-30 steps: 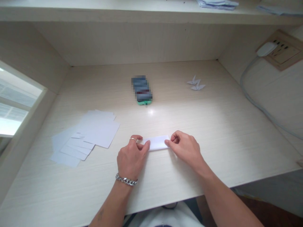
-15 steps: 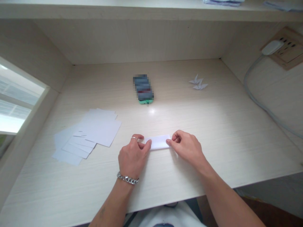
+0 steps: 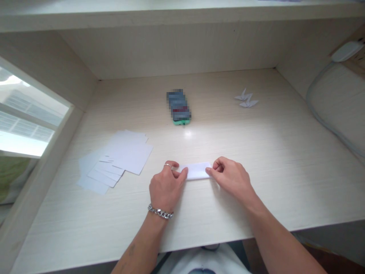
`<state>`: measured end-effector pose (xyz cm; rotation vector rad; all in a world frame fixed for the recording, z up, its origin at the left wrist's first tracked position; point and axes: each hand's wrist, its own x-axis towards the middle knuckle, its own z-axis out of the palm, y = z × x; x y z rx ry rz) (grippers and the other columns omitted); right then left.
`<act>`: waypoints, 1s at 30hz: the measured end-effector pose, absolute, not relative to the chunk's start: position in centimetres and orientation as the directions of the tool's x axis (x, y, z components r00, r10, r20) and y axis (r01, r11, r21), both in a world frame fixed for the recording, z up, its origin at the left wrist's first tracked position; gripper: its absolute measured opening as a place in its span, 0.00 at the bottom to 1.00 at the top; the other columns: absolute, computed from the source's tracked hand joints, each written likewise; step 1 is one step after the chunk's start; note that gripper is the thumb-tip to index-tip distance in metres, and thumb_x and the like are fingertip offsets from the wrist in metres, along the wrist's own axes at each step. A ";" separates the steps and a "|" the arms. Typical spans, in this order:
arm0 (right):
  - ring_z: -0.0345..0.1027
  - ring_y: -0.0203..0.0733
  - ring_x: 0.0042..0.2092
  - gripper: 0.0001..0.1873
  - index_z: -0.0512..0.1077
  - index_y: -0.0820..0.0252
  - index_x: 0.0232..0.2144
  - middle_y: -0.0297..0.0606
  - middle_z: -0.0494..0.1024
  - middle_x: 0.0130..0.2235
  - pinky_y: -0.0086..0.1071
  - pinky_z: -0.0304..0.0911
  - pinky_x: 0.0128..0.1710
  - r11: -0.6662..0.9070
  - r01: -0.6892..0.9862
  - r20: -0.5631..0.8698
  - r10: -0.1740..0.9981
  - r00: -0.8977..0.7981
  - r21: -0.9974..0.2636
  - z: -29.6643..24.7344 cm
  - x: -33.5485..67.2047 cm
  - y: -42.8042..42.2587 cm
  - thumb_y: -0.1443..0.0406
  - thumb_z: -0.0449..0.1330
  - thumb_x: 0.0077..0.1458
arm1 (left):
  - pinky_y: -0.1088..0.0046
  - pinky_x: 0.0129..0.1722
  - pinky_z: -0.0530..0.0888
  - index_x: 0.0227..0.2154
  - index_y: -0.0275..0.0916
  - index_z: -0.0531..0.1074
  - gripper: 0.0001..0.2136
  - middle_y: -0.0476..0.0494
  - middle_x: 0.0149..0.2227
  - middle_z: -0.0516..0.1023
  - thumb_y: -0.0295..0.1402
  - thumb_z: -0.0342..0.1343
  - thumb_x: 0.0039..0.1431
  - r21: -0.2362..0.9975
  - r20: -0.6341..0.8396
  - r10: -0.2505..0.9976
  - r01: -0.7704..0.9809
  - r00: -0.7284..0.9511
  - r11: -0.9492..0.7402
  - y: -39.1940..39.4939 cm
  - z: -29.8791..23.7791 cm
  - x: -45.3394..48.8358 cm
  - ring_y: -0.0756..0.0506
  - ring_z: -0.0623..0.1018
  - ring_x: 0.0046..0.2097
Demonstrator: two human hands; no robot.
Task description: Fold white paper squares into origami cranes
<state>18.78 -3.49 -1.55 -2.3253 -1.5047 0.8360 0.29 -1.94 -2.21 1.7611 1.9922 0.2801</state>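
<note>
Item 1: paper strip [image 3: 197, 171], white, narrow, seemingly folded; it is lying near the front edge of the tabletop [image 3: 285, 179], crosswise between the 2 hands.

Item 2: left hand [image 3: 166, 186], wearing 1 ring [image 3: 167, 165] and 1 chain bracelet [image 3: 160, 211]; thumb and fingers are closing narrowly on the strip's left end, the thumb lying on top.

Item 3: right hand [image 3: 232, 179]; thumb and curled forefinger are pinching the right end. The fingers' undersides are hiding from view.

Item 4: loose white sheets [image 3: 134, 152], overlapping, lying left of the hands, apart from them.

Item 5: 2 small folded paper birds [image 3: 246, 99], sitting toward the rear right.

Item 6: dark blurred object [image 3: 179, 104] with a green end, lying at the rear centre.

Condition risks, by judgement: uneven thumb pressure could be skewing the strip's long edges, leaving a crooked crease; slack fingertips could be letting layers spring apart; the ends pulling against each other could be tearing or wrinkling the thin paper.
</note>
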 end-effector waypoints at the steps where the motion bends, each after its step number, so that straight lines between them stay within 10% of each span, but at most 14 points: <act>1: 0.69 0.39 0.30 0.08 0.72 0.54 0.24 0.29 0.78 0.28 0.30 0.52 0.27 -0.437 0.753 -0.329 0.894 0.303 -0.493 -1.6 18.8 -3.5 0.57 0.62 0.48 | 0.67 0.33 0.69 0.38 0.44 0.72 0.12 0.52 0.26 0.82 0.44 0.56 0.56 0.444 -0.207 0.976 0.882 -0.071 0.158 -1.9 -2.2 0.3 0.40 0.81 0.34; 30: 0.68 0.39 0.29 0.07 0.73 0.53 0.24 0.28 0.78 0.27 0.31 0.51 0.27 -0.439 0.757 -0.326 0.893 0.309 -0.484 -1.6 18.8 -3.3 0.58 0.62 0.48 | 0.67 0.32 0.68 0.32 0.45 0.72 0.10 0.52 0.25 0.82 0.45 0.54 0.56 0.399 -0.216 0.974 0.905 -0.064 0.147 -1.7 -2.0 0.4 0.40 0.80 0.33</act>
